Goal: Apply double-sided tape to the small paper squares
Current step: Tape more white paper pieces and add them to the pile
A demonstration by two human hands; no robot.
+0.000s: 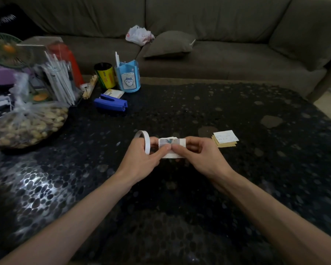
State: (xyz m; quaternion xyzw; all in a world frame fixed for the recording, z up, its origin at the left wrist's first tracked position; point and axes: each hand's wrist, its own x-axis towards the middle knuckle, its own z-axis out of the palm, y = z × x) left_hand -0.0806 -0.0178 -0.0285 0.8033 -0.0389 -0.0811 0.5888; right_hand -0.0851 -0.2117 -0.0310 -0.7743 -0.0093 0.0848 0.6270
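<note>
Over the middle of the dark pebble-patterned table [237,178], both hands hold a small paper square [171,142] with a printed picture on it. My left hand [141,159] pinches its left edge, and a thin white ring of double-sided tape [146,139] hangs around that hand's fingers. My right hand [197,155] pinches the paper's right side, thumb meeting the left thumb on its front. A white strip runs across the paper's top edge. A short stack of small paper squares [225,139], white on top and tan below, lies on the table just right of my right hand.
A blue stapler [111,103], a blue pen holder [128,77] and a yellow can [105,75] stand at the back left. A bag of peanuts [25,127] and a cluttered organizer [52,77] fill the left edge. A grey sofa [218,44] runs behind the table.
</note>
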